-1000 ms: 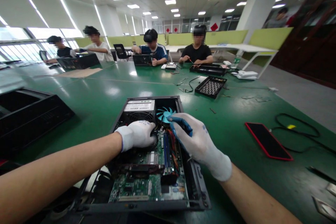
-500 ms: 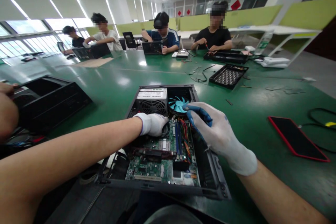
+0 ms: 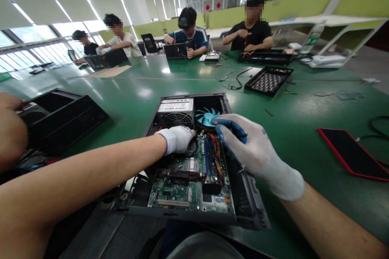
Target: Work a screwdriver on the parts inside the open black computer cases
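Note:
An opened black computer case (image 3: pixel 194 215) lies in front of me, its green motherboard (image 3: pixel 170 192) showing. My left hand (image 3: pixel 180 137), in a white glove, reaches in below the power supply (image 3: pixel 176 111). Its fingers are bent closed beside a coil of black cable (image 3: pixel 192 147); what is between them is hidden. My right hand (image 3: pixel 252 141), in a white glove with blue-coated fingers, has its thumb and index finger closed at the right edge of a light-blue cooling fan (image 3: pixel 207 117). Coloured wires (image 3: pixel 216 156) run along the board below the fan.
Another dark case (image 3: pixel 69 121) stands at the left by a person's arm (image 3: pixel 10 129). A red-edged black phone (image 3: pixel 354 151) lies at the right. Across the green table (image 3: pixel 133 93) are a black panel (image 3: pixel 269 81), loose cables and several people working on cases.
The view has shifted slightly. Both hands keep nearly the same places at the fan and the cable. Across the table, the person in black has raised one hand.

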Tool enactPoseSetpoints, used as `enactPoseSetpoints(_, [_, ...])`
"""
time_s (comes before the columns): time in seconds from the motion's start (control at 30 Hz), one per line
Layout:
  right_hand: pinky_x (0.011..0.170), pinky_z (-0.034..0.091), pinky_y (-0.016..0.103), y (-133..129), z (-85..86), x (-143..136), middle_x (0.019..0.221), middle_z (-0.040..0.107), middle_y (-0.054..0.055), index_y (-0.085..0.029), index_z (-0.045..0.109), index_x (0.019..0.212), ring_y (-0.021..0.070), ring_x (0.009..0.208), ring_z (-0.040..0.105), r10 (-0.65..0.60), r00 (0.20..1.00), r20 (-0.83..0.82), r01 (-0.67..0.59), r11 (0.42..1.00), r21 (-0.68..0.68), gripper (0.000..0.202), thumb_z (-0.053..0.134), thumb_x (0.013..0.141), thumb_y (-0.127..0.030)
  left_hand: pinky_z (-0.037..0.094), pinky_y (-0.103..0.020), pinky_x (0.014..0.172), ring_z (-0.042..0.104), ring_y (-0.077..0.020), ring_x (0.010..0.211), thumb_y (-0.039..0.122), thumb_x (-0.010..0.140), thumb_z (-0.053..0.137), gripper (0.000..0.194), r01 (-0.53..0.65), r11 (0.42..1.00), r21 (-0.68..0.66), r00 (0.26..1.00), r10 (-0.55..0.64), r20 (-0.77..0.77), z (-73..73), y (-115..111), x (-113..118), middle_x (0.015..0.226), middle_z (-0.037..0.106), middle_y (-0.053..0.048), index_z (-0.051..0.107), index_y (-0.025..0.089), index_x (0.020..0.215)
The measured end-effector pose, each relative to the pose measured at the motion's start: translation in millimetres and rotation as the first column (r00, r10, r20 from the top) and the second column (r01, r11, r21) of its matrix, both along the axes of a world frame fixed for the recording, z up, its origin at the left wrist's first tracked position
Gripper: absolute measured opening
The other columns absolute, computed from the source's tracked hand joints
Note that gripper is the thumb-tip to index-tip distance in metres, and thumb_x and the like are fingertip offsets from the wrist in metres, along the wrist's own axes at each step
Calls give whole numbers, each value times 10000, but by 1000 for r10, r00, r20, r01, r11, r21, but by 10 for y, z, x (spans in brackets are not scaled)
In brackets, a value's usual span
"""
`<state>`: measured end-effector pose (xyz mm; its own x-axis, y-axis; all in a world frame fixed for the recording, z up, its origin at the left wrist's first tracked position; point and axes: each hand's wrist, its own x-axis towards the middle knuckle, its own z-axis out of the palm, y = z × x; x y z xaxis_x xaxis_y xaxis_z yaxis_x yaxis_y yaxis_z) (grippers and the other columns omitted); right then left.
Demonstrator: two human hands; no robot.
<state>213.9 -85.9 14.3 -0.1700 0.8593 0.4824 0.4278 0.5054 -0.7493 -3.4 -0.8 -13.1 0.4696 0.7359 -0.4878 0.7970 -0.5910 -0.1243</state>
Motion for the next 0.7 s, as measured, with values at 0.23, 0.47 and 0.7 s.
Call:
enactPoseSetpoints(0.23, [928, 559, 388, -9, 13, -7, 1123, 800, 57, -230, 770, 1113, 244, 1003, 736, 8, 1000, -8, -8, 1000, -5, 283, 620, 1014, -448, 580, -383, 1031, 726, -350, 1204, 308, 796, 806, 497, -21, 1000, -14, 998, 20, -58, 23, 10, 35, 1296, 752, -185, 718, 145, 1257])
enactPoseSetpoints(0.47, [924, 562, 398, -17, 9, -13, 1119, 806, 56, -237, 775, 1102, 252, 1001, 741, -3, 1000, -15, 3, 1000, -20, 286, 625, 1008, -462, 586, -368, 1011, 740, -340, 1172, 243, 769, 813, 417, -1, 1000, -18, 999, 0, -34, -3, 39, 42, 1250, 773, -162, 757, 164, 1174])
enactPoseSetpoints(0.7, [928, 564, 403, -27, 20, -20, 1119, 808, 61, -232, 778, 1093, 250, 983, 742, -9, 1000, -12, 9, 1000, -25, 282, 618, 1007, -448, 574, -365, 1040, 725, -330, 1212, 261, 805, 793, 474, 39, 999, -30, 999, -38, 24, -32, 53, 25, 1310, 756, -155, 731, 173, 1266])
